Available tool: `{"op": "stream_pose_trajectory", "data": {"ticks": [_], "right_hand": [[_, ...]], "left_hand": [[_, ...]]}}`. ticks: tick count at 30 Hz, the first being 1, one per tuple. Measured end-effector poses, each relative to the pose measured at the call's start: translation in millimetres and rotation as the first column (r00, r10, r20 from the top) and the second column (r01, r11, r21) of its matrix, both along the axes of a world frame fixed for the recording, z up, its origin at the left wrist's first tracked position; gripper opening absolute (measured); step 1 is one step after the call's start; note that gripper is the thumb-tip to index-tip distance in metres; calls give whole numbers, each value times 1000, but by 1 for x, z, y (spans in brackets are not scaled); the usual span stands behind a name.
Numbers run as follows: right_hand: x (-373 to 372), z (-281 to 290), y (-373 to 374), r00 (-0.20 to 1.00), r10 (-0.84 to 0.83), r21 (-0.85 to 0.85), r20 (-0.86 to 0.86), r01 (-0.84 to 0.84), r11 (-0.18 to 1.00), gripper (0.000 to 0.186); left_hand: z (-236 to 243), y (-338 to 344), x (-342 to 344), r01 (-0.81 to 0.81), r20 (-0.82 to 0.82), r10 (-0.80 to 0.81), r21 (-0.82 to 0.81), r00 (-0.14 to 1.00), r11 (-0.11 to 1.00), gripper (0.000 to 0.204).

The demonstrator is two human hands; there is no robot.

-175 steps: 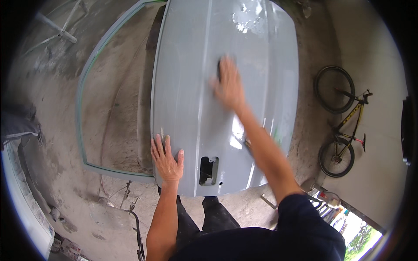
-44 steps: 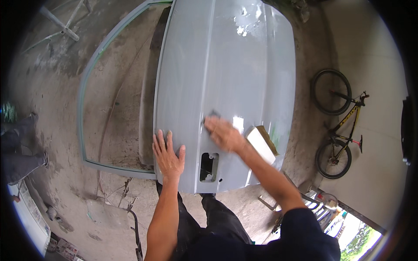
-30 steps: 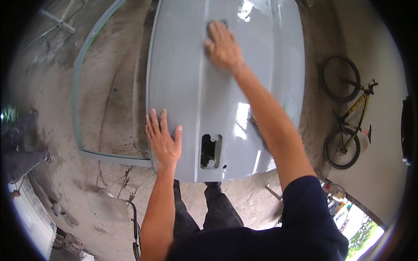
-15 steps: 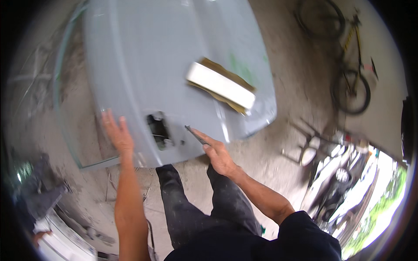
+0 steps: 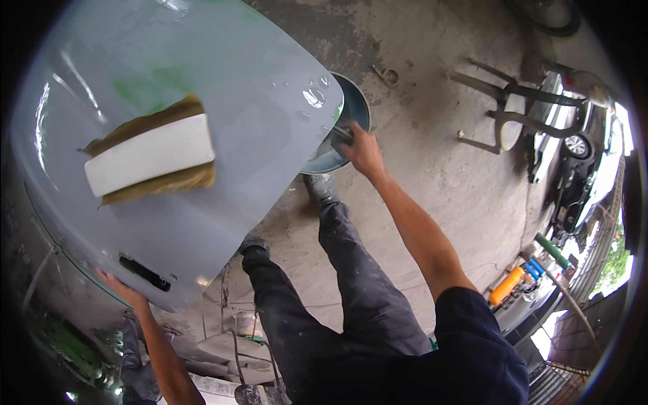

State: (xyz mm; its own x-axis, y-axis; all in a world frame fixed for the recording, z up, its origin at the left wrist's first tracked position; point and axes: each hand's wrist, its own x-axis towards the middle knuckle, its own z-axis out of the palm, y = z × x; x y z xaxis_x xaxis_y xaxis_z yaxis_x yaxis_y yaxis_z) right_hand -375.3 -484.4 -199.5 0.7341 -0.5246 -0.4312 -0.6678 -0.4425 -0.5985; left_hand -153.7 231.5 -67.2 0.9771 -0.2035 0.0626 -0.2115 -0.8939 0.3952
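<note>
A grey-primed car door [image 5: 250, 128] with greenish patches and water drops spreads out before me on the left. My left hand [image 5: 125, 290] rests on its near edge beside the dark handle cutout [image 5: 145, 273], fingers stretched out and holding nothing. Over a round tub [image 5: 327, 162], partly beneath the door's right corner, my right hand [image 5: 364, 152] is closed on a thin dark strip [image 5: 342, 133]; its exact kind is unclear. On the door lies a white sanding block [image 5: 152, 154], with brownish-yellow sandpaper [image 5: 192, 179] showing along both long sides.
A chair-like frame [image 5: 503, 108] lies on the concrete floor to the right. Beyond are a dark car [image 5: 574, 169], an orange cylinder [image 5: 506, 285] and a bicycle wheel [image 5: 550, 17]. A metal stand [image 5: 236, 351] is by my left leg.
My right hand has moved from the door's near edge rightward to the tub, keeping the strip. My left hand stays at the door's edge near the cutout. The view has swung right.
</note>
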Motion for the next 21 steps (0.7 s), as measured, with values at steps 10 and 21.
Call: {"op": "stream_pose_trajectory", "data": {"ticks": [10,21], "right_hand": [[57,-292,10,884,-389,96,-261,425,900,49],[4,-347,40,913,-58,30,-405,76,997,46]], "left_hand": [[9,36,-1,59,-47,-56,50,997,997,85],[18,56,-16,-235,-158,221,-77,962,969,96]]}}
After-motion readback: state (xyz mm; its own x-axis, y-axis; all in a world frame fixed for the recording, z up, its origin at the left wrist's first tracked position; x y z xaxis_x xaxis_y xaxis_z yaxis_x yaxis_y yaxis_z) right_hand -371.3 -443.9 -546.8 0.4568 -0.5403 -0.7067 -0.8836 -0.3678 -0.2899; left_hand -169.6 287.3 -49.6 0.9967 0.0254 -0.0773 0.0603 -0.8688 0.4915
